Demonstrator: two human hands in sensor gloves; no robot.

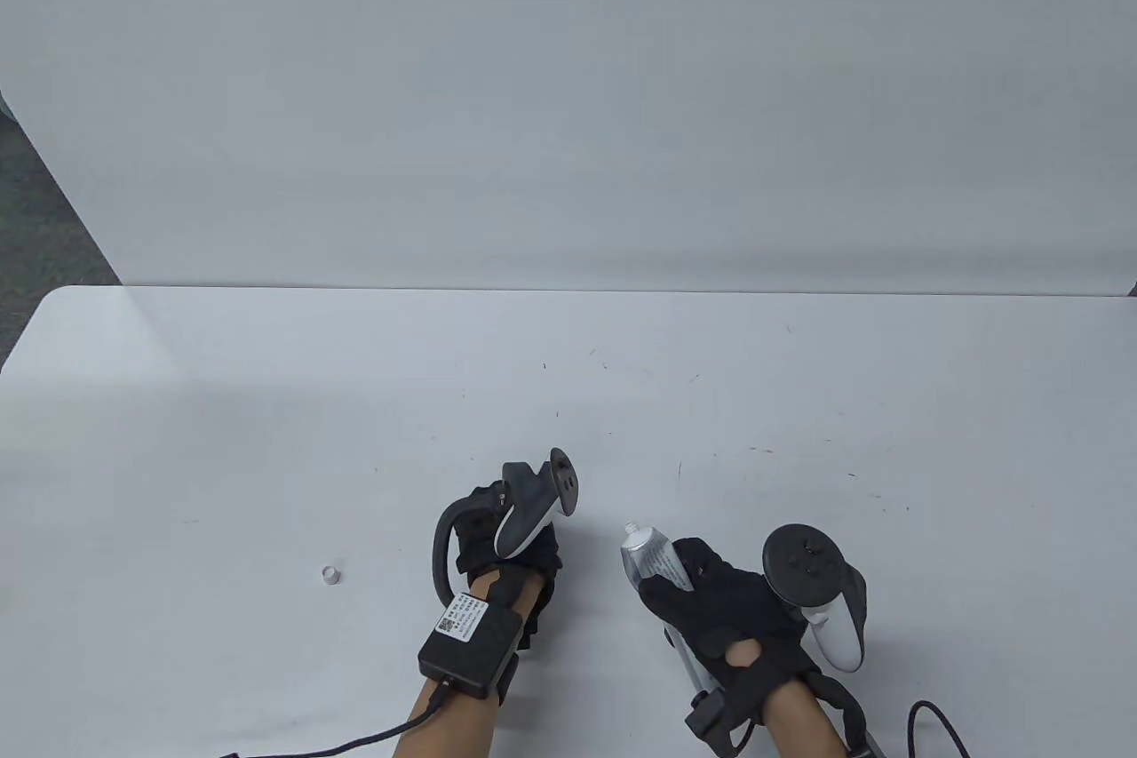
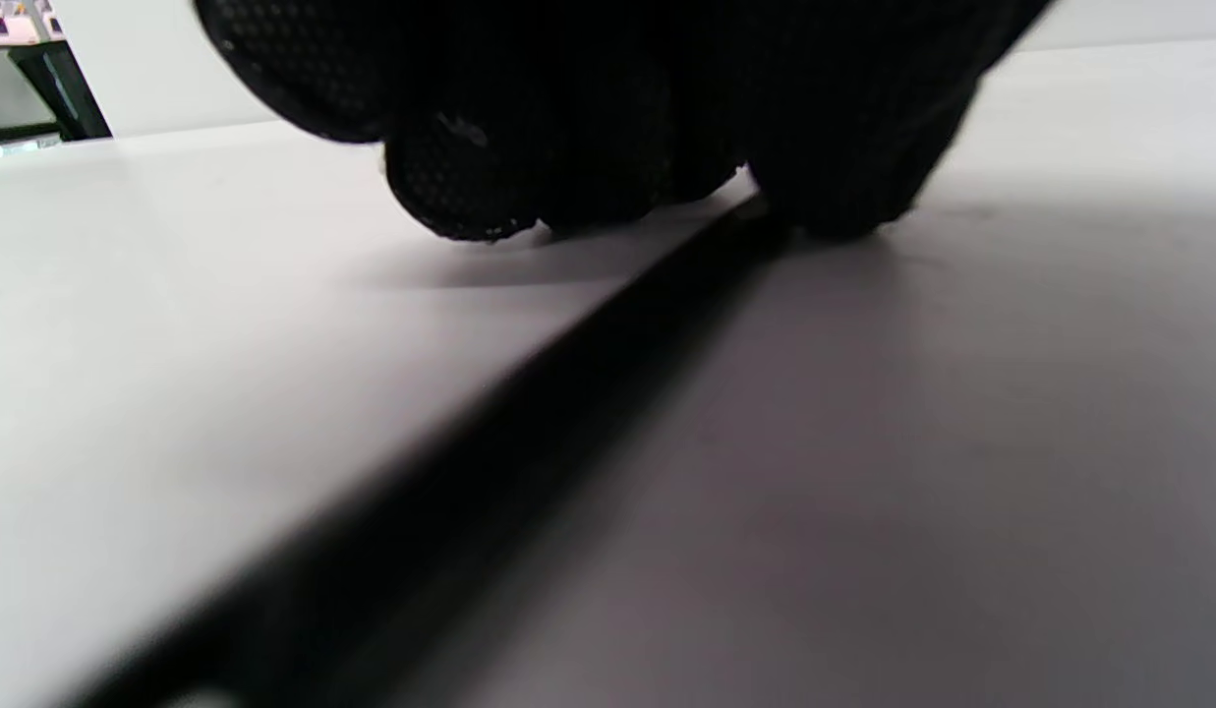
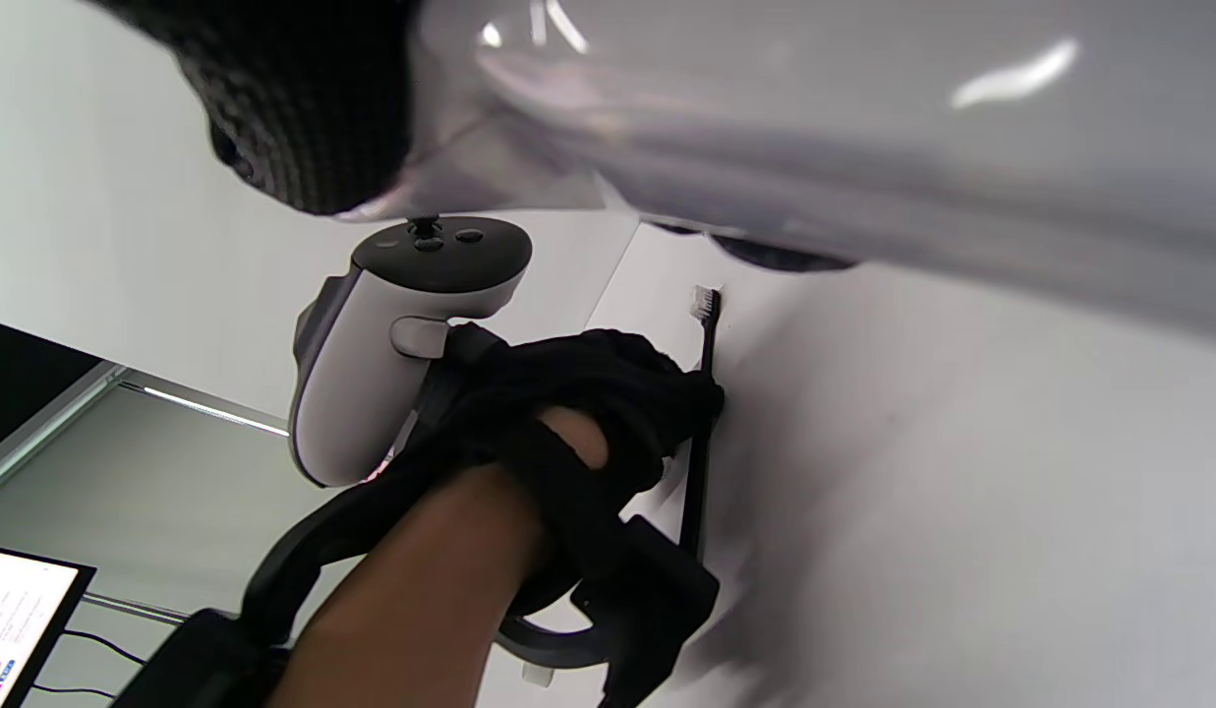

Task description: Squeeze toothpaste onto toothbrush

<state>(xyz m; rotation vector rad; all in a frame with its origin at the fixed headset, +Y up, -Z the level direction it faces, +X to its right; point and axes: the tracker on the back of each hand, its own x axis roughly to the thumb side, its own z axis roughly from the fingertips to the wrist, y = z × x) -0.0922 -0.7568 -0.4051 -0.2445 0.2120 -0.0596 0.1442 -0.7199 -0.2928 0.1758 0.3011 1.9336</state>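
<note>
My right hand [image 1: 702,594] grips a silver toothpaste tube [image 1: 651,560] just above the table, its open white nozzle [image 1: 631,528] pointing away and to the left. The tube fills the top of the right wrist view [image 3: 863,118]. A black toothbrush [image 3: 707,344] with white bristles [image 3: 704,300] lies on the table. My left hand [image 1: 524,549] is down on it, fingers [image 2: 470,187] closed on the handle [image 2: 568,354]. In the table view the left hand hides the toothbrush. The two hands are a short way apart.
A small white cap [image 1: 331,573] lies on the white table [image 1: 266,402] to the left of my left hand. A pale wall stands behind the table's far edge [image 1: 568,290]. A black cable [image 1: 933,718] runs by my right wrist.
</note>
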